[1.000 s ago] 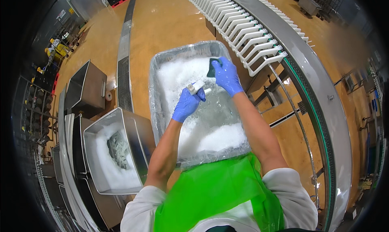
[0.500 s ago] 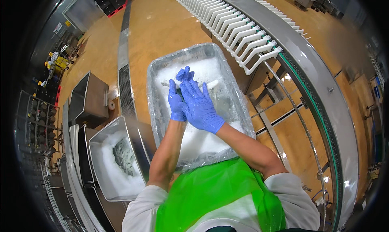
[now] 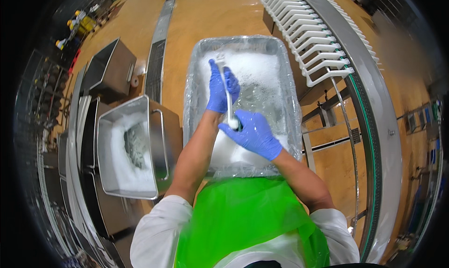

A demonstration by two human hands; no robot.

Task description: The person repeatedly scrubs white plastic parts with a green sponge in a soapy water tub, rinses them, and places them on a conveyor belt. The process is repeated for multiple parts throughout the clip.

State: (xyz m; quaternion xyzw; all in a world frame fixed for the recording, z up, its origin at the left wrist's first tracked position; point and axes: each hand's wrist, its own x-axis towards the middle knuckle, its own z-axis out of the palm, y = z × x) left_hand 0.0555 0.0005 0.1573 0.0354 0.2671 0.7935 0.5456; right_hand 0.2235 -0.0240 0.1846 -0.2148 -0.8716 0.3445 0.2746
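Slim white plastic bar, bent near its top end, sits over a grey rectangular tub lined with clear plastic film, slanting from the upper left down towards the wearer. Left hand in a blue glove is wrapped around the bar's upper stretch, fingers pointing away. Right hand in a blue glove is closed at the lower end, gripping a dark green pad against it (pad mostly hidden by the fingers). Hands apart, linked by the bar.

Likely trouble: wet, soapy gloves could let the bar slip into the white foam and be lost from sight; a loose pinch could drop the pad too. Pulling hard on one end could twist the bar out of the other hand, or its end could snag the film.

Left of the tub: an open metal bin with a side handle, foam and pale pieces inside. Right: a curved steel conveyor carrying a row of white angled arms. Bright green apron nearest the wearer.
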